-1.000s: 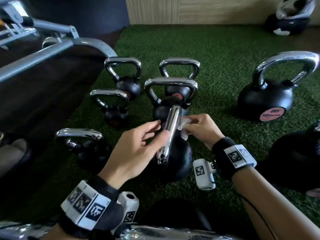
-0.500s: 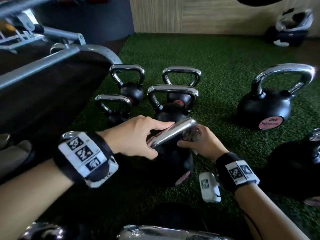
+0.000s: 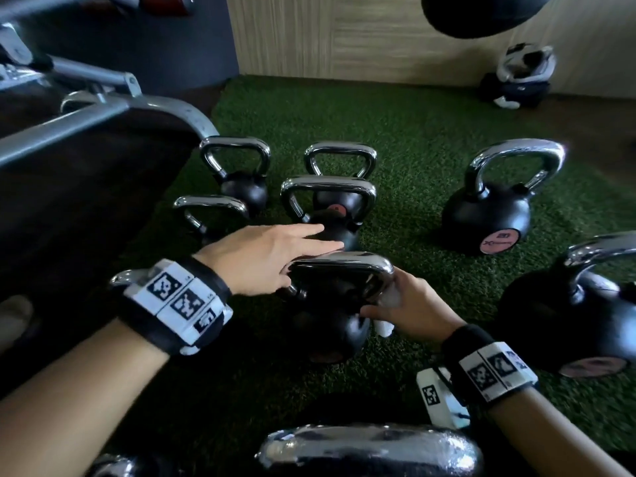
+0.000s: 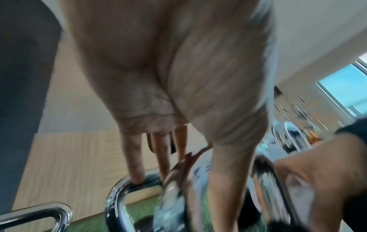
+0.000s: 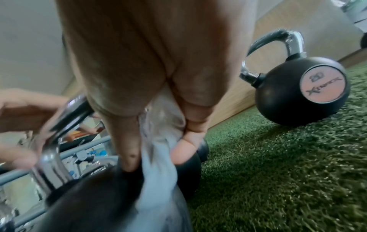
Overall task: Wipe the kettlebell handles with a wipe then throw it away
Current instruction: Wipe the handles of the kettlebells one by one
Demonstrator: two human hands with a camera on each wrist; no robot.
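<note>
Both hands shifted: left hand (image 3: 265, 256) fingers now released, right hand (image 3: 413, 309) gripping the wipe (image 3: 385, 327) under the handle (image 3: 340, 268)

The head view is dim and low in contrast, with the green turf (image 3: 430, 139) lit softly from the far side and the near left corner sunk in shadow. Chrome handles (image 3: 339, 268) catch bright glare. Straight lines bow toward the edges. Both wrist views are brighter but smeared by motion blur; a window (image 4: 345, 92) glows pale blue, and the wipe (image 5: 160, 157) is out of focus.
</note>
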